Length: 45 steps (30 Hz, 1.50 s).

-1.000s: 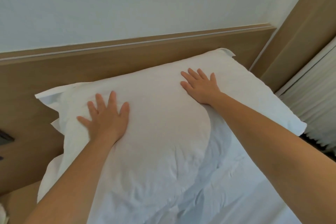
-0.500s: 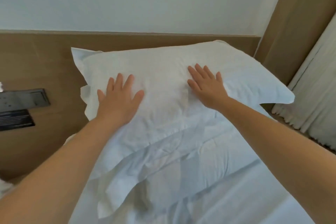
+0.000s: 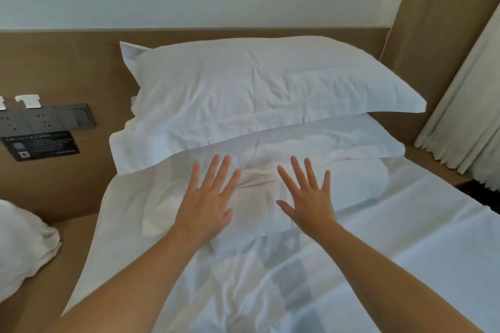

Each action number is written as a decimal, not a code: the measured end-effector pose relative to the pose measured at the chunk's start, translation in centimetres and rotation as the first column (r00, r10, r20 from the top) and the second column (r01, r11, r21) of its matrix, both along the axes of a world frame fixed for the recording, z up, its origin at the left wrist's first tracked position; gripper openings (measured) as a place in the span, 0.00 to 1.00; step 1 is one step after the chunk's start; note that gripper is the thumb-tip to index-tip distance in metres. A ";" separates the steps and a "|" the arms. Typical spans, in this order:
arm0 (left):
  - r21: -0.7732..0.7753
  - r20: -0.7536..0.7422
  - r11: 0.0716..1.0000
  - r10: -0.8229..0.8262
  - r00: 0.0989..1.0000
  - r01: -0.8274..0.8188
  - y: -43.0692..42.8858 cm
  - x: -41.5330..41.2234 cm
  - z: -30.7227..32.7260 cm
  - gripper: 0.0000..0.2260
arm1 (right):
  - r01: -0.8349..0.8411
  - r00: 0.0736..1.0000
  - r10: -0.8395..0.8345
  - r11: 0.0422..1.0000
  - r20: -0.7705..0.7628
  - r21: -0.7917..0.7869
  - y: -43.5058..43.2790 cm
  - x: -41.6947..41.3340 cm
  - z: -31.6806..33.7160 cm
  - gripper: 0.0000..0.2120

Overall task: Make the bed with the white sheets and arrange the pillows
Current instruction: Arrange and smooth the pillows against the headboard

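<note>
at eight o'clock of the view lies a crumpled white cloth bundle (image 3: 21,246). at nine o'clock a dark grey socket panel (image 3: 48,119) and a black printed plaque (image 3: 40,144) sit on the tan wooden headboard (image 3: 67,67). the left hand (image 3: 205,205) is near the centre, palm down, fingers straight and spread apart, gripping nothing, over a rolled fold of white bedding (image 3: 359,184); whether the palm presses it or hovers cannot be told. at twelve o'clock from the hands the upper white rectangular pillow (image 3: 265,89) lies flat against the headboard, stacked on a lower white pillow (image 3: 338,140) whose front edge shows beneath it. the right hand (image 3: 311,205), just beside the left toward three o'clock, is likewise flat with fingers splayed, holding nothing. the white flat sheet (image 3: 419,224) covers the mattress out to four o'clock, and pale pleated curtains (image 3: 465,105) hang at three o'clock.
</note>
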<state>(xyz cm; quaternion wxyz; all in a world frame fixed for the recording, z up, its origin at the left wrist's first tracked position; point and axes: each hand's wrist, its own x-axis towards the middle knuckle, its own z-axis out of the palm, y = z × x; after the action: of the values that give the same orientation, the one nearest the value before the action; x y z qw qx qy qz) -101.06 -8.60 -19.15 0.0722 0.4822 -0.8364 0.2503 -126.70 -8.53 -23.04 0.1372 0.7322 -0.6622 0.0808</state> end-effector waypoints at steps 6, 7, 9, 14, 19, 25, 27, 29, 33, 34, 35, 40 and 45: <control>-0.007 -0.075 1.000 -0.024 0.997 0.024 -6.4 -2.5 -6.1 0.41 | 0.024 0.998 -0.017 0.991 0.058 -0.133 -6.6 2.9 -3.6 0.31; -0.015 -0.075 1.000 -0.025 0.997 0.024 -8.3 -2.0 -6.8 0.41 | 0.023 0.997 -0.012 0.987 0.074 -0.162 -8.3 3.3 -4.0 0.31; -0.028 -0.062 0.999 -0.025 0.998 0.023 -12.1 -1.1 -7.7 0.41 | 0.022 0.997 -0.007 0.976 0.071 -0.218 -11.8 3.9 -4.5 0.32; -0.023 -0.061 1.000 0.009 0.998 -0.010 -17.6 -1.2 -8.8 0.40 | -0.005 0.996 0.035 0.935 0.080 -0.354 -17.5 3.9 -5.7 0.31; -0.047 -0.194 0.996 -0.083 0.977 0.075 -12.9 -1.1 -9.7 0.37 | -0.019 0.987 0.072 0.940 0.143 -0.340 -13.6 3.4 -6.6 0.30; 0.030 -0.202 0.995 -0.086 0.976 0.094 -3.2 -0.2 -14.1 0.43 | -0.073 0.979 0.108 0.978 0.175 -0.198 -4.3 2.2 -10.0 0.33; 0.014 -0.122 0.996 -0.085 0.989 0.088 -1.8 0.4 -14.8 0.49 | -0.098 0.991 0.111 0.982 0.074 -0.161 -1.7 1.7 -11.6 0.40; -0.009 -0.070 0.997 -0.077 0.995 0.077 -1.5 0.0 -14.7 0.50 | -0.071 0.997 0.066 0.991 -0.048 -0.110 -1.1 1.6 -12.2 0.52; -0.079 -0.069 0.994 -0.083 0.994 0.078 -4.4 -2.3 -13.8 0.42 | 0.038 0.990 -0.038 0.999 -0.133 0.000 -4.9 2.7 -9.6 0.66; -0.071 -0.063 0.996 -0.053 0.997 0.049 -5.8 -2.5 -13.0 0.43 | 0.044 0.989 -0.042 0.999 -0.138 0.012 -6.0 3.0 -8.8 0.67; -0.040 -0.024 0.999 0.000 1.000 -0.001 -7.2 -2.5 -12.3 0.47 | 0.044 0.990 -0.040 0.999 -0.138 0.020 -7.0 3.2 -8.1 0.68; 0.059 0.108 0.986 0.151 0.983 -0.158 -9.5 -2.7 -11.3 0.56 | 0.106 0.980 -0.086 0.989 -0.181 0.103 -9.0 3.7 -7.4 0.68; 0.127 -0.212 0.992 0.052 0.976 -0.026 -4.3 -0.3 -12.7 0.51 | 0.057 0.996 -0.056 0.998 -0.066 0.022 -4.8 2.7 -9.3 0.65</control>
<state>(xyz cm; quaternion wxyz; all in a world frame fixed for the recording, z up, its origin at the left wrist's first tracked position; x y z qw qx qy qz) -101.40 -12.89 -31.89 0.1274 0.5264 -0.8279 0.1457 -123.99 -13.34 -32.38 0.1523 0.7170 -0.6787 0.0450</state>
